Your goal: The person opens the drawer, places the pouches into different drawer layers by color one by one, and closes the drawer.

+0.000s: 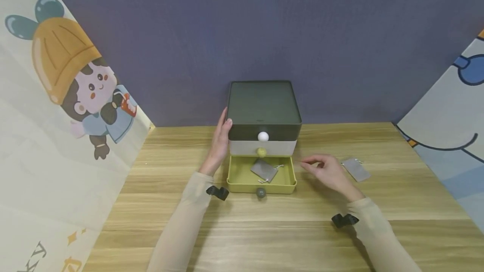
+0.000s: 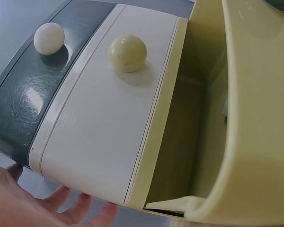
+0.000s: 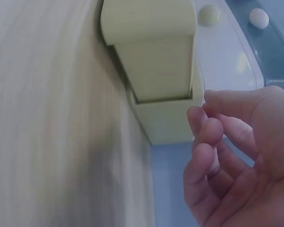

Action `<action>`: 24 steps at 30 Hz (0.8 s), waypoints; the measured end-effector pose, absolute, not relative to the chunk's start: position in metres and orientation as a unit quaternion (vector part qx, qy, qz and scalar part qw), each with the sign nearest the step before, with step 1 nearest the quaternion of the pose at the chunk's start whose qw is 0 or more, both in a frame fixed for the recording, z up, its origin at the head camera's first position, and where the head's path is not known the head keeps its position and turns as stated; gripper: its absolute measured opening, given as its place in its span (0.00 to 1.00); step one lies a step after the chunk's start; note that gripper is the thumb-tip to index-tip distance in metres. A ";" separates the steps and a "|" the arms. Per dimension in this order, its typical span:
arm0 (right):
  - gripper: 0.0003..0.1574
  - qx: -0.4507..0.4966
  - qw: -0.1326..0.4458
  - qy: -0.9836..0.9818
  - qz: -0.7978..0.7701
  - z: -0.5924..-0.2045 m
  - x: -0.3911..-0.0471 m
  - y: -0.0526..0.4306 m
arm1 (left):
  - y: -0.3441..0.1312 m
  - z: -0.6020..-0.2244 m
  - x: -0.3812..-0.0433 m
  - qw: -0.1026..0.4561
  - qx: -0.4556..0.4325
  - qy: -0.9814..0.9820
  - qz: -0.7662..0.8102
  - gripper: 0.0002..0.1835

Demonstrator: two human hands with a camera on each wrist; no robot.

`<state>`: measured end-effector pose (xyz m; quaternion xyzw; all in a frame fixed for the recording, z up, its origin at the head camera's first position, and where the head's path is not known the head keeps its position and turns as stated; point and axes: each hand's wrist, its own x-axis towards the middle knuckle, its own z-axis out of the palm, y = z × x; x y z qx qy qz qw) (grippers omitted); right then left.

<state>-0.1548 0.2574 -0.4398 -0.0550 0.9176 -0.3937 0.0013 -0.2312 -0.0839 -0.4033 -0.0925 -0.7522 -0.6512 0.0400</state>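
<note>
A small desktop drawer unit has a dark green top tier, a white middle tier and a yellow bottom drawer pulled out. Inside that drawer lies a grey drawstring pouch with pale cords. My left hand rests along the unit's left side; in the left wrist view its fingers touch the side of the white and dark tiers. Just right of the open drawer hovers my right hand, fingers loosely bent, thumb near the index finger. Nothing shows between the fingertips in the right wrist view.
A second grey drawstring pouch lies on the wooden table beyond the right hand. Behind the unit stands a dark blue wall panel. Printed cartoon panels border the table left and right. Round knobs jut from the drawer fronts.
</note>
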 end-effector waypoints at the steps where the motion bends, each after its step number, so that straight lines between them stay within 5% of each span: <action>1: 0.18 -0.050 0.002 0.919 -0.392 -0.441 -0.154 0.260 | -0.084 -0.403 -0.231 0.039 -0.091 -0.753 -0.650 0.38; 24: 0.20 -0.018 -0.024 0.931 -0.364 -0.447 -0.144 0.300 | -0.088 -0.402 -0.231 0.019 -0.098 -0.749 -0.655 0.38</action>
